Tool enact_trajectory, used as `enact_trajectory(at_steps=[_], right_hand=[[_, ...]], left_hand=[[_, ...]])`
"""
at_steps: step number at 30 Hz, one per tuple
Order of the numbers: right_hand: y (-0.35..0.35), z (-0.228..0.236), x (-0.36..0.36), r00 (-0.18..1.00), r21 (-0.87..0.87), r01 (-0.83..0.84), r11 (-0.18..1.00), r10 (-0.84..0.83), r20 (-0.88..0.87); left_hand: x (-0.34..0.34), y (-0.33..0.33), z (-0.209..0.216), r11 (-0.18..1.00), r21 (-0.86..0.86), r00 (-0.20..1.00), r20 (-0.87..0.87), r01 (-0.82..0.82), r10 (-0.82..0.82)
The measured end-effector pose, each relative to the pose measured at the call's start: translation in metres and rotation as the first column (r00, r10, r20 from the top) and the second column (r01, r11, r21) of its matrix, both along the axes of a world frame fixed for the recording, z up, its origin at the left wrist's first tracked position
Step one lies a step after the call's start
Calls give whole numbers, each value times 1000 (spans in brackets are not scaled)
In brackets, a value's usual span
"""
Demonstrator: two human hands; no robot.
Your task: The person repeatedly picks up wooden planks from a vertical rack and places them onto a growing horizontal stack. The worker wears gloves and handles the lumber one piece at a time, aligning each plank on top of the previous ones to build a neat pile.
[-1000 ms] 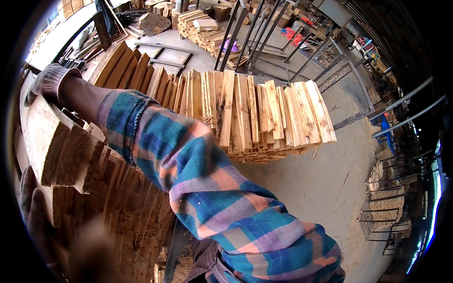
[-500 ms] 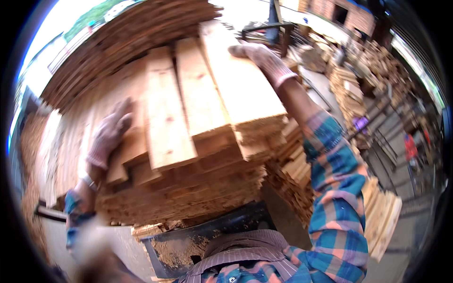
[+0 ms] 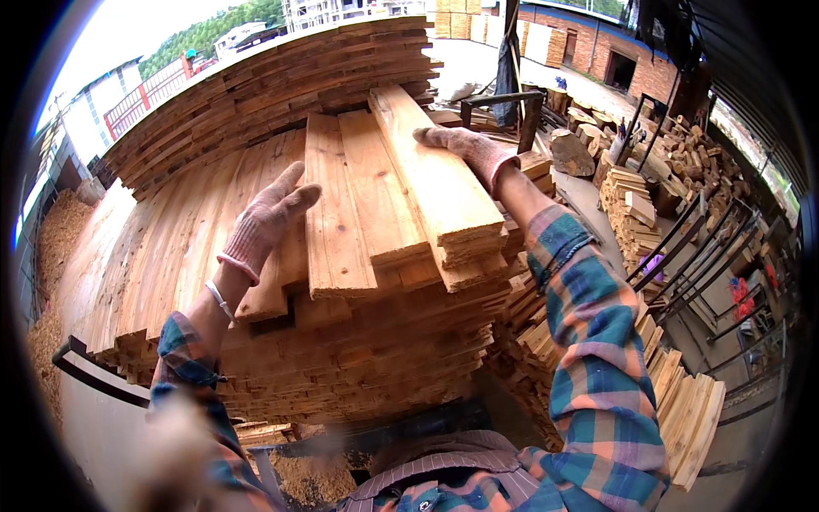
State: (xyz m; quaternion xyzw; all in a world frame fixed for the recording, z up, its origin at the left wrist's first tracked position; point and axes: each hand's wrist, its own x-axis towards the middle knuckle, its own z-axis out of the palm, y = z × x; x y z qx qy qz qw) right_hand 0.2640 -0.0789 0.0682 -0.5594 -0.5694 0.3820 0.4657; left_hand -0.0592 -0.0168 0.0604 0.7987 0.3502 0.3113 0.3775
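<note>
Compared with half a second ago, the gloved left hand (image 3: 271,212), at ten o'clock, is closer to the narrow board (image 3: 337,224) on its right; its thumb and fingers spread apart, and contact is unclear. The right hand (image 3: 469,154), at one o'clock, stays on the right edge of the thick board (image 3: 435,183), between twelve and one; whether it pinches cannot be told. At eleven, the plank stack (image 3: 281,90) shows sharper.

Two arms (image 3: 597,341) reach forward, wide apart.
The gloved left grip (image 3: 264,218) is loose, thumb (image 3: 302,201) and fingers (image 3: 288,179) spread; the gloved right grip (image 3: 467,150) bends inward, fingers pointing left.
</note>
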Motion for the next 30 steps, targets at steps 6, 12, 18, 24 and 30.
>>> enact_trajectory(at_steps=[6,12,18,24,30], right_hand=[[-11,-21,54,981,47,184,982,-180,-72],[64,-18,79,724,188,334,924,-379,576],[80,-30,83,672,142,434,890,-424,607],[77,-18,73,640,158,418,895,-413,648],[71,-6,54,607,174,410,896,-410,681]], left_hand=[[88,-11,-13,997,63,966,251,41,-56],[30,72,-39,950,311,982,-187,29,31],[62,82,-54,993,115,987,-160,38,-19],[56,74,-51,972,235,986,-163,20,19],[55,64,-46,979,206,983,-183,10,28]])
